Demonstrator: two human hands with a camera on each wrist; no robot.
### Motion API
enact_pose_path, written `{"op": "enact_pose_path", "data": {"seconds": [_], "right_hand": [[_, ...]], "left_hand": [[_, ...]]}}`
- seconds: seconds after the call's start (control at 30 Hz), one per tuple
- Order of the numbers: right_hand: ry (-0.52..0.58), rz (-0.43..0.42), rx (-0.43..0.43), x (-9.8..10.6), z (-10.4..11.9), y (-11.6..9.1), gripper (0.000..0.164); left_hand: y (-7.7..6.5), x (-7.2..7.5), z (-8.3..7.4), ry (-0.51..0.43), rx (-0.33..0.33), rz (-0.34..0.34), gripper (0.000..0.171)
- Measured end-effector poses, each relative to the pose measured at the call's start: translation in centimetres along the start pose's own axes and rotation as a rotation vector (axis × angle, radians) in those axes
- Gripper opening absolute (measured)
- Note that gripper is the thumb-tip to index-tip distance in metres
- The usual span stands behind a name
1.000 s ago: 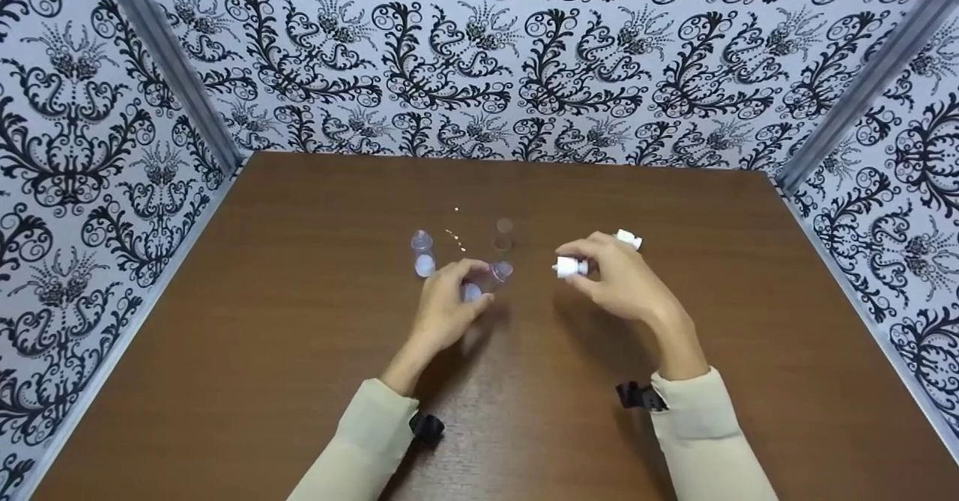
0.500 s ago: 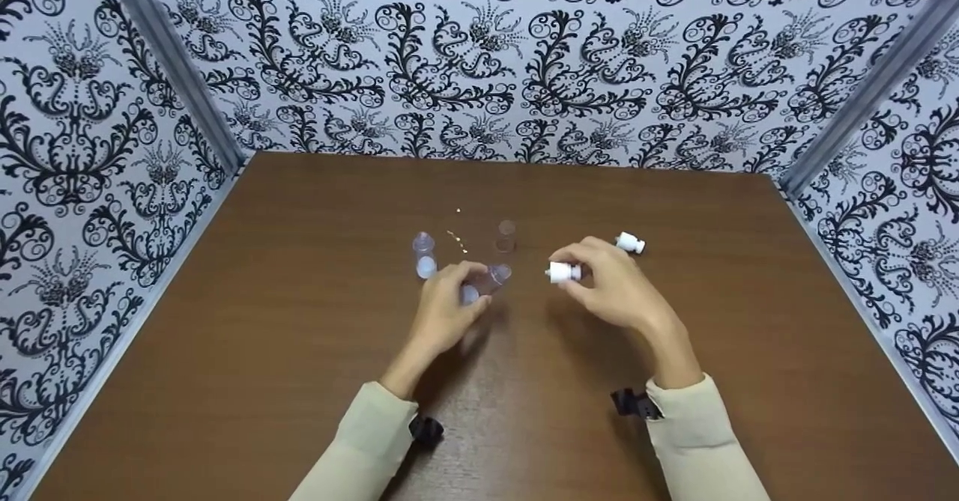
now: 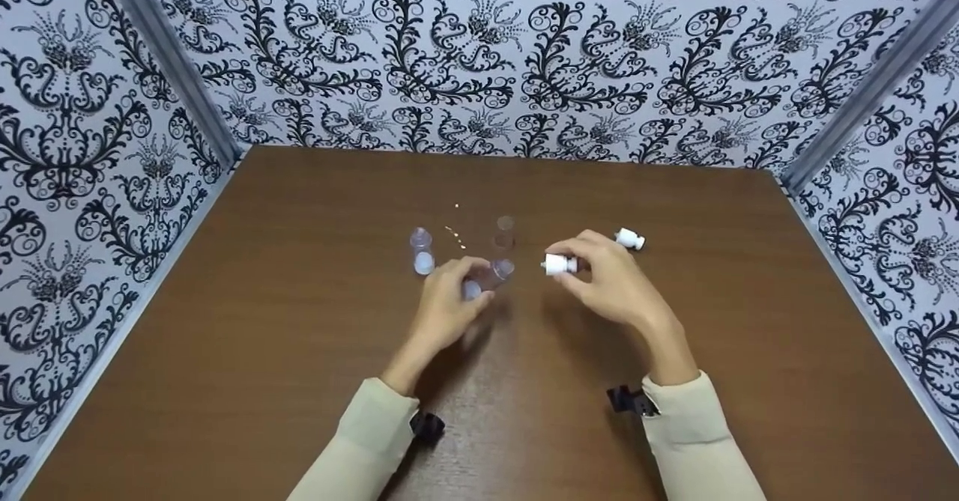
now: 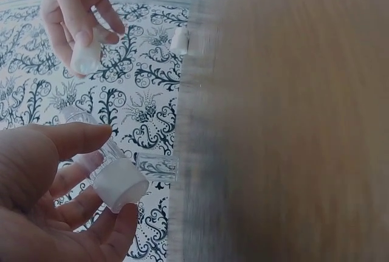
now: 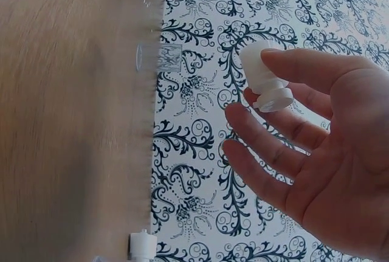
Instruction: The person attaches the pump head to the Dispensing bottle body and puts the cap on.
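In the head view, my left hand (image 3: 449,302) grips a small clear plastic bottle (image 3: 503,269) tilted above the table, its narrower end pointing right. A white end piece (image 4: 121,184) shows on this bottle in the left wrist view. Across a short gap, my right hand (image 3: 618,280) pinches a white plastic bottle top (image 3: 558,264) between thumb and fingers. In the right wrist view this top (image 5: 260,70) has a wide cylinder and a narrower ringed end. The bottle and the top are apart. Part of the bottle is hidden behind my left fingers.
A second clear bottle with a white end (image 3: 422,251) is left of my left hand. Beyond the hands stands a clear cylinder (image 3: 503,233). Another white top (image 3: 630,239) lies behind my right hand. Small shiny bits (image 3: 455,237) dot the brown table (image 3: 300,381); patterned walls (image 3: 479,59) enclose it.
My right hand has shifted a little left with the white top, narrowing the gap to the bottle. My left hand has stayed nearly still with the bottle.
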State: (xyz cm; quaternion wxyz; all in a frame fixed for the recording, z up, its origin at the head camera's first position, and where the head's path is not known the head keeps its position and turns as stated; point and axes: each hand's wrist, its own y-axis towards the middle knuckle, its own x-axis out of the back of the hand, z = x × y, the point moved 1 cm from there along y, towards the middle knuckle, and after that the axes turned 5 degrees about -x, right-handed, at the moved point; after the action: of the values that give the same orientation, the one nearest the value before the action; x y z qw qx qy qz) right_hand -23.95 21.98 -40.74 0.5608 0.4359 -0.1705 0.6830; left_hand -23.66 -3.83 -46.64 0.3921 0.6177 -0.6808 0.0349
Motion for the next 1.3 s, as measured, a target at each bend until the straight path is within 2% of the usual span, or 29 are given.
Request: {"op": "enact_pose_path", "data": {"seconds": [0.3, 0.5, 1.3], "right_hand": [[0.106, -0.033, 0.016, 0.1, 1.1, 0.4, 0.019], [0.108, -0.042, 0.033, -0.3, 1.6, 0.5, 0.017], [0.094, -0.03, 0.068, -2.0, 2.4, 1.7, 0.023]], "left_hand": [[0.2, 0.0, -0.5, -0.027, 0.0, 0.035, 0.036], [0.2, -0.2, -0.5, -0.009, -0.007, 0.011, 0.036], [0.4, -0.7, -1.5, -0.022, 0.019, 0.011, 0.037]]}}
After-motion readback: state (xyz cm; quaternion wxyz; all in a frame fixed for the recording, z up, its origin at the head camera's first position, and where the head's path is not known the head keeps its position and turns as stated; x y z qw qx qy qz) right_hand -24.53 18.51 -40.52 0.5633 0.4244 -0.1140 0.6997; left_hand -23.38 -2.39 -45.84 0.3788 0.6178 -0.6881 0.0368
